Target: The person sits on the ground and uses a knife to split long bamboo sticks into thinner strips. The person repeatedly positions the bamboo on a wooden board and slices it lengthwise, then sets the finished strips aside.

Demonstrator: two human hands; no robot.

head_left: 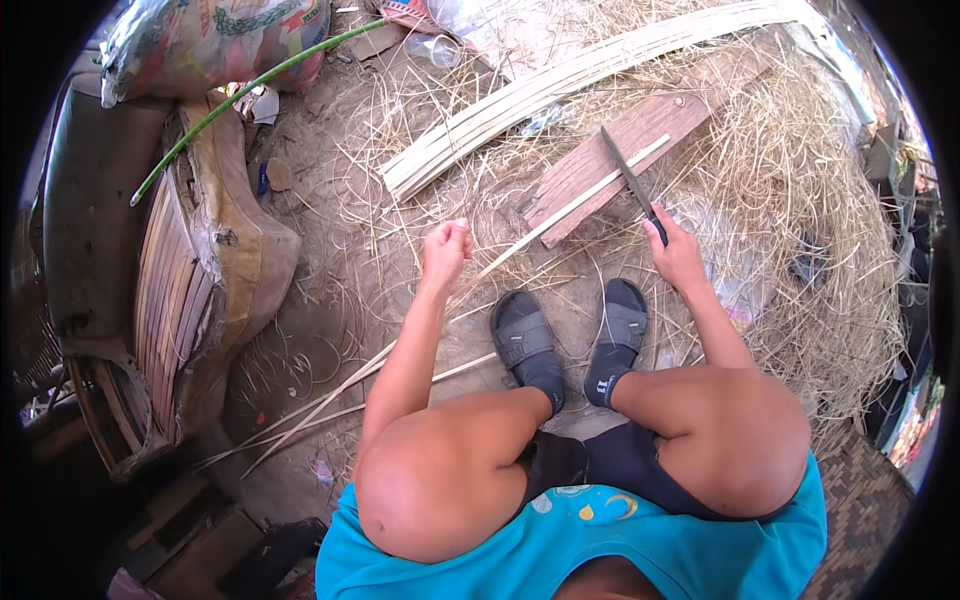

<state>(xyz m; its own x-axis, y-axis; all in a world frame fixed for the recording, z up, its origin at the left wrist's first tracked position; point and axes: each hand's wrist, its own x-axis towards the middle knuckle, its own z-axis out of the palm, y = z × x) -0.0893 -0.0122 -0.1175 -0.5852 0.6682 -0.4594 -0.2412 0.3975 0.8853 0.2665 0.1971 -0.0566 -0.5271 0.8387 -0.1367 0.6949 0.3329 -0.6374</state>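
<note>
My right hand point(677, 252) grips the black handle of a long-bladed knife point(628, 173). Its blade crosses over a narrow pale strip point(572, 206), apparently split bamboo, whose far end lies on a worn wooden board point(572, 188). From the board the strip slants down to the left and passes behind my left forearm. Raised beside the strip, my left hand point(447, 254) is closed in a fist; whatever its fingers may hold is too small or hidden to make out.
Beyond the board lies a long bundle of pale strips point(560, 85). Thin shavings point(810, 210) heap at the right. A torn brown seat point(235, 220) stands left, with a green stalk point(255, 85) and stuffed sack point(215, 45) above. My sandalled feet point(523, 335) are between my hands.
</note>
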